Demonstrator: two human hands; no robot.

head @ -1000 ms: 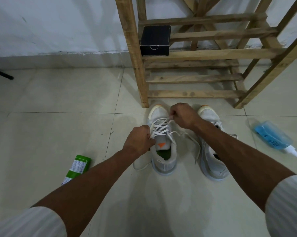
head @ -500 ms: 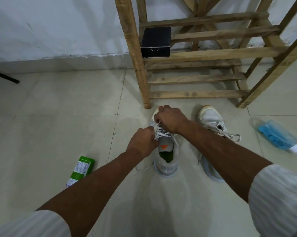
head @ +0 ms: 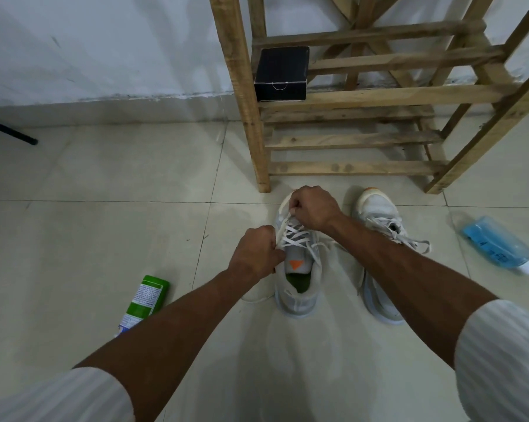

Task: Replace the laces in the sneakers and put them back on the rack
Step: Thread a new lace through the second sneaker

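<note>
Pale grey mesh covers the first sneaker (head: 299,296), which is stood upright on the tiled floor (head: 105,239) just in front of the wooden rack (head: 357,97), toe toward it. A white lace (head: 295,236) is crossed over its tongue in several rows, and loose ends are trailed onto the floor on both sides. The right hand (head: 313,208) is held over the toe end, fingers curled, with a strand of the lace pinched near the front eyelets. The left hand (head: 257,254) is closed at the left edge of the lacing, beside the orange-marked tongue. The lace appears to be gripped there (the fingertips are hidden behind the knuckles).

The second sneaker (head: 379,208) is placed just to the right, also on the floor and partly covered by the right forearm, with a loosened lace (head: 385,224) spilled sideways from it.

A black box (head: 281,73) is set on a slat at the rack's left end. A green bottle (head: 146,296) is laid on the floor to the left, its lower part hidden by the left forearm. A blue spray bottle (head: 497,245) is laid on its side to the right, well apart from the sneakers. White ribbed sleeves (head: 59,397) are seen on both arms, and a dark rod (head: 10,134) is seen at the far left by the wall.
</note>
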